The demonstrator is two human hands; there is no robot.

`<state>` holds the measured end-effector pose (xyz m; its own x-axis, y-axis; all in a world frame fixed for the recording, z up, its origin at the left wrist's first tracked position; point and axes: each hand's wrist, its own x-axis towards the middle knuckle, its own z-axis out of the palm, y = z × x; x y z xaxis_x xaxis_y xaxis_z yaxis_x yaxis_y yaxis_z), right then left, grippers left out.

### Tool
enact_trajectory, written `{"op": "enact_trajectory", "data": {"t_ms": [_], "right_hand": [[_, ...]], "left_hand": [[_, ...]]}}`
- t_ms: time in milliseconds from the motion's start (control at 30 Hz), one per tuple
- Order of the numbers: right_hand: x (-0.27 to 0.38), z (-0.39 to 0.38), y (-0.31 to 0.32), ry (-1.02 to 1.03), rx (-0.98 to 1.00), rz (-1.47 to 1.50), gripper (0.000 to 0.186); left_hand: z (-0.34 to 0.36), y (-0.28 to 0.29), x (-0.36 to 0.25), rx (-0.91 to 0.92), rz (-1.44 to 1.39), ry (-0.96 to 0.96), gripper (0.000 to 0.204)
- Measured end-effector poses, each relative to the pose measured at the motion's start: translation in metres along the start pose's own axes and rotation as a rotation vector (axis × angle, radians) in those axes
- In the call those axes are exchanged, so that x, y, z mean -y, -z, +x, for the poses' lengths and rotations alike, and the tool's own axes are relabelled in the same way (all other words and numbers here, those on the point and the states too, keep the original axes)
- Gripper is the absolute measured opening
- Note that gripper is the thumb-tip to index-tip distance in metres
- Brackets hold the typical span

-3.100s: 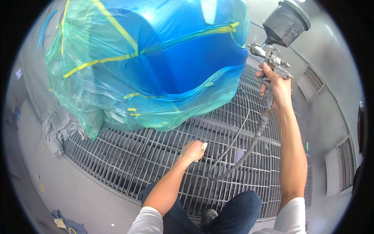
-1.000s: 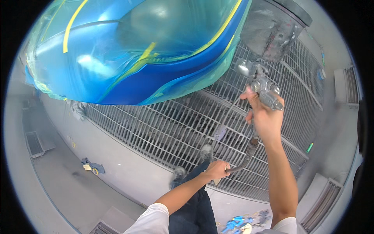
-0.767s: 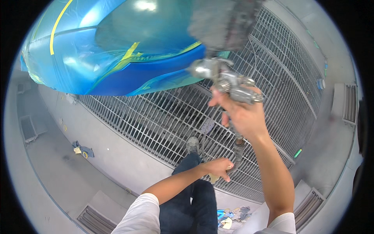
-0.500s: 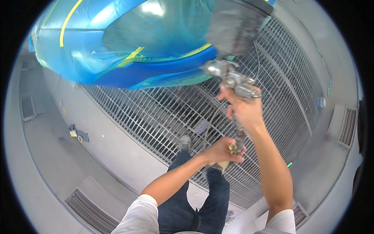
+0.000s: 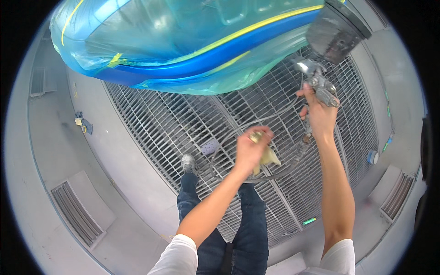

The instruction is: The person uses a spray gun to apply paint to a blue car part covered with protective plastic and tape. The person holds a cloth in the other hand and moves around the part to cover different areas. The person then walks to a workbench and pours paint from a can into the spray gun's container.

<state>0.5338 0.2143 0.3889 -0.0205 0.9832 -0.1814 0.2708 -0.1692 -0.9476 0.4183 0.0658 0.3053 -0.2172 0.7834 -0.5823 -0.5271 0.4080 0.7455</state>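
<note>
My right hand is closed round the handle of a metal spray gun. A translucent dark-stained cup sits on top of the gun. From the handle's lower end hangs an air hose, which loops across the floor grating. My left hand is closed on a crumpled pale yellow cloth, whose corner hangs below the fingers. A gold-coloured bit shows at the fingers, too blurred to name. Ahead is a blue vehicle body, wrapped in greenish masking film with yellow tape. The gun stands right of it, apart.
Metal floor grating lies under my feet. A purplish abrasive sheet and a green strip lie on it. At the right stands a white-and-blue tape roll. A cloth bundle is at the left. Louvred vents line the walls.
My right hand has moved the spray gun rightward. My left hand has left the hose's upper end near the gun and moved up and left with the cloth. The view has shifted along the vehicle body.
</note>
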Motion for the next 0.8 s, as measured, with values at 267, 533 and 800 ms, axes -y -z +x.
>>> {"op": "enact_trajectory", "data": {"t_ms": [267,533,800], "right_hand": [[-0.005,0.043,0.029,-0.106,0.24,0.055,0.029],[-0.047,0.043,0.031,0.137,0.016,0.035,0.014],[-0.082,0.033,0.002,-0.107,0.569,0.198,0.023]], "left_hand": [[0.007,0.02,-0.002,-0.232,-0.37,0.165,0.037],[0.015,0.019,0.005,-0.248,-0.458,0.141,0.034],[0.061,0.001,-0.005,-0.521,-0.511,0.018,0.024]]}}
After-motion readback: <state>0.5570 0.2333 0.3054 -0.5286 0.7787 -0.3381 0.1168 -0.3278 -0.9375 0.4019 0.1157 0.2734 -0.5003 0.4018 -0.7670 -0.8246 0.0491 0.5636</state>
